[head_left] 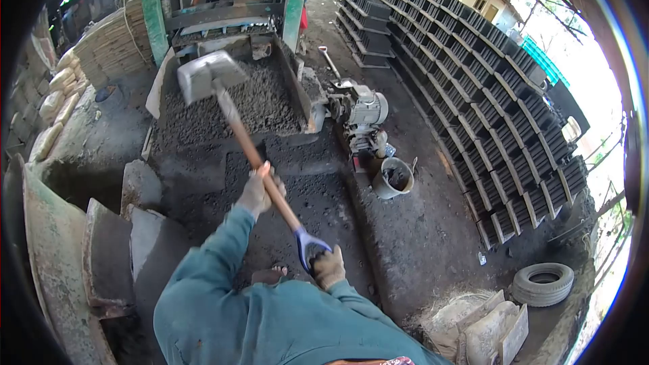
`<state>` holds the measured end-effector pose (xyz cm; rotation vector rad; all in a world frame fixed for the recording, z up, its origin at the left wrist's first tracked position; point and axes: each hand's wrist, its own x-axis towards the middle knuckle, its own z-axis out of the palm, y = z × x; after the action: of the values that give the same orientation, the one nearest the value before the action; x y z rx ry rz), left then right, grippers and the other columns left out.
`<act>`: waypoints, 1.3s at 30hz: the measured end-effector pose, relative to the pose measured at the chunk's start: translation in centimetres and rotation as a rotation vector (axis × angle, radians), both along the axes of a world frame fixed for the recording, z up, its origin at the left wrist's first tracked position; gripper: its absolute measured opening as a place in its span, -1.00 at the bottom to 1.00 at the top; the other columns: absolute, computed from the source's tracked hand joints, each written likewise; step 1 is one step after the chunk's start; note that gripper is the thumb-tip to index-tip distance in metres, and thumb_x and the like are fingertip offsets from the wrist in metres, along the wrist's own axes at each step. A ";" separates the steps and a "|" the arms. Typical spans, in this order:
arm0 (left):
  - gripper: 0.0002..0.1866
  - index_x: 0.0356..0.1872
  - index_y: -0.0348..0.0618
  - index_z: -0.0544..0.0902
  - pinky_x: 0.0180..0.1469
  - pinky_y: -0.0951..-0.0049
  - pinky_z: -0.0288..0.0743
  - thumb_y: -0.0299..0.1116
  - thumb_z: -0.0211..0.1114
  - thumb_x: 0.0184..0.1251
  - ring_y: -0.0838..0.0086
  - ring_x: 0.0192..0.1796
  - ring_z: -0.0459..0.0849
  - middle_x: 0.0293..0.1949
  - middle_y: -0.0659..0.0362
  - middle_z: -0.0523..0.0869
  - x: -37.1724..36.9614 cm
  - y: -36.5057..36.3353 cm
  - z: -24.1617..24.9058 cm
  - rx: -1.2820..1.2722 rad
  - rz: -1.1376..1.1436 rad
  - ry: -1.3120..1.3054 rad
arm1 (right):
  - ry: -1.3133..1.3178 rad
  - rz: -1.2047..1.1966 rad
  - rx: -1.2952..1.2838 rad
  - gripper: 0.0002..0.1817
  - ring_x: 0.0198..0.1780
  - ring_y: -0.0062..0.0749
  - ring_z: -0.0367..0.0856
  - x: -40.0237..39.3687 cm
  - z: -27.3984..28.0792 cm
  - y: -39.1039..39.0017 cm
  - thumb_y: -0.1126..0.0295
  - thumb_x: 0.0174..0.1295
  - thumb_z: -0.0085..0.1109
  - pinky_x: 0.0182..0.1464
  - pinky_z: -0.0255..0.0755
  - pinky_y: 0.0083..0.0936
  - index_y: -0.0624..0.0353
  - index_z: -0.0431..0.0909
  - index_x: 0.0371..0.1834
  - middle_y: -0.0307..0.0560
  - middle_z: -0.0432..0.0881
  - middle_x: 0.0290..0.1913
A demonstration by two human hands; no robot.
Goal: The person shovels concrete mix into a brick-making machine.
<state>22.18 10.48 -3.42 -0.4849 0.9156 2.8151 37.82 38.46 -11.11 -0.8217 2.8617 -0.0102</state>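
Observation:
A shovel slants across the middle of the head view, its metal blade raised over a heap of dark, crumbly mix. The blade is slightly blurred, and no load shows on it. My left hand, in a worn glove, is wrapped round the wooden shaft about halfway down. At the lower end, my gloved right hand grips the blue D-shaped handle. The mix lies in a low-walled bay in front of a green-framed machine.
An electric motor and a bucket stand right of the bay. Racks of dark blocks line the right side. A tyre and sacks lie at lower right. A rusty curved metal wall borders a pit at left.

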 end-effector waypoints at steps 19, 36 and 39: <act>-0.90 -0.32 -0.02 0.57 -0.01 -0.06 0.56 -0.30 0.30 0.31 0.24 -0.37 0.59 -0.51 0.23 0.54 25.1 11.5 -6.0 0.158 0.121 -0.368 | -0.293 -1.330 -0.513 -0.46 0.25 0.05 0.64 17.2 -8.2 24.8 0.34 0.21 0.26 0.32 0.49 -0.25 0.21 0.51 0.30 0.25 0.67 0.18; -0.47 -0.08 -0.10 0.67 -0.09 -0.09 0.58 0.23 0.28 0.42 0.14 -0.35 0.73 -0.40 0.10 0.77 14.7 14.6 3.1 0.215 -0.068 0.113 | -0.702 -1.602 -1.575 -0.78 -0.49 -0.18 0.58 21.7 -4.8 28.1 0.29 0.24 0.18 -0.42 0.51 -0.26 0.21 0.66 -0.22 -0.01 0.64 -0.42; -0.21 -0.10 -0.06 0.64 -0.20 -0.03 0.59 0.57 0.15 0.24 0.20 -0.43 0.72 -0.45 0.14 0.74 10.4 13.1 5.7 0.320 0.063 0.043 | -0.933 -1.447 -1.901 -0.78 -0.52 -0.18 0.55 19.8 0.7 26.7 0.27 0.12 0.33 -0.44 0.50 -0.28 0.16 0.62 -0.28 -0.08 0.59 -0.47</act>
<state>32.61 23.57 2.24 -0.4156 0.4470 2.9601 57.64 65.18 -10.36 1.0935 1.1149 -2.3485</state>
